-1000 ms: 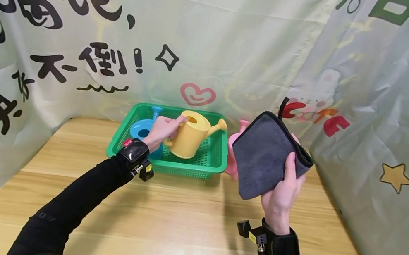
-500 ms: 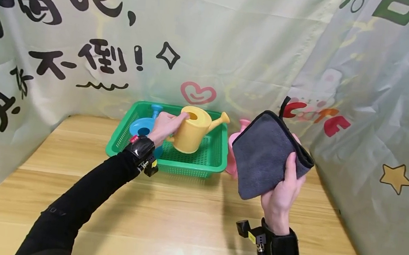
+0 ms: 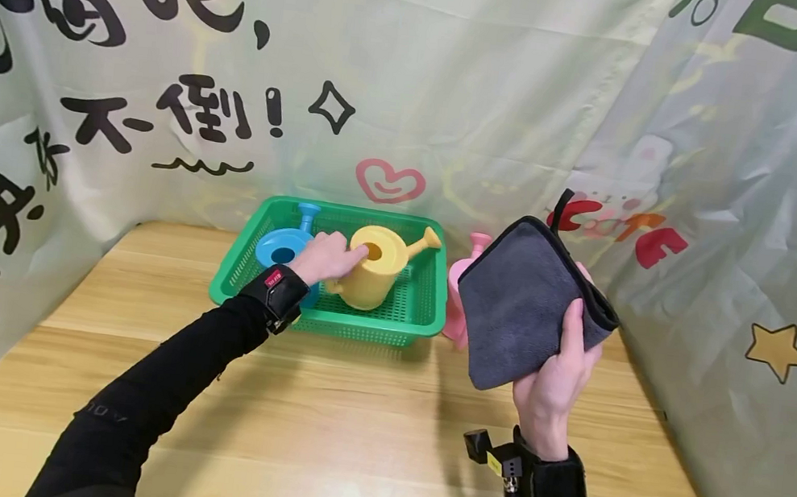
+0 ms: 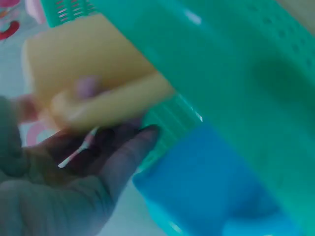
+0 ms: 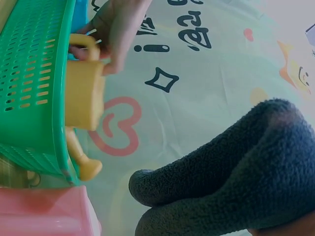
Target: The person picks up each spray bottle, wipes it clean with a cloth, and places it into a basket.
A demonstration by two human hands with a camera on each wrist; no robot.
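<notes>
My left hand (image 3: 336, 256) grips the handle of a yellow watering can (image 3: 376, 272), which stands upright inside a green basket (image 3: 242, 266) at the back of the table. The right wrist view shows the left hand's fingers (image 5: 114, 30) curled round the handle of the yellow can (image 5: 83, 96). A blue watering can (image 3: 280, 247) sits at the basket's left end. My right hand (image 3: 565, 361) holds a folded grey cloth (image 3: 520, 298) upright in front of me, thumb pressed on its front face.
A pink watering can (image 3: 462, 281) stands on the wooden table (image 3: 351, 422) just right of the basket, partly hidden behind the cloth. Printed green curtains (image 3: 459, 85) close off the back and both sides. The left wrist view is blurred.
The left hand has lowered the yellow watering can from a raised, tilted position down into the basket. The right hand and cloth have barely moved.
</notes>
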